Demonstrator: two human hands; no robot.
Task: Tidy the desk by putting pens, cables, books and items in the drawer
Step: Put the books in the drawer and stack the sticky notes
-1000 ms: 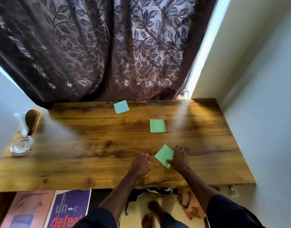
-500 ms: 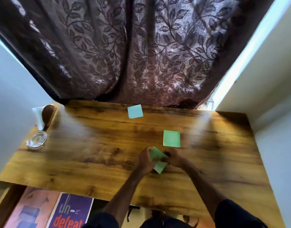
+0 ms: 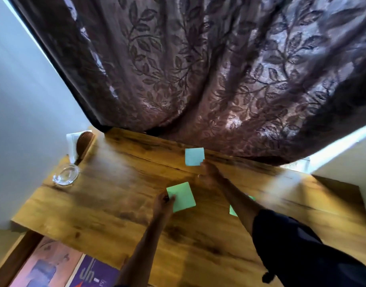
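Note:
My left hand [image 3: 163, 203] pinches a green sticky-note pad [image 3: 183, 196] by its left edge, just above the wooden desk [image 3: 107, 206]. Farther back, my right hand [image 3: 209, 172] stretches to a blue sticky-note pad [image 3: 194, 156] lying near the curtain, and its fingertips meet the pad's lower right corner. The hand is blurred, so its grip is unclear. A second green pad [image 3: 232, 211] lies on the desk, mostly hidden under my right forearm.
A glass ashtray [image 3: 65, 176] and a brown holder with white paper [image 3: 82, 143] stand at the desk's left end. A dark leaf-patterned curtain [image 3: 198, 79] hangs behind the desk. Printed covers [image 3: 91, 275] lie below the front left edge. Walls close in on both sides.
My left hand has taken the green pad and lifted it leftward. My right hand let go of it and reached back to the blue pad. The view has tilted and moved closer.

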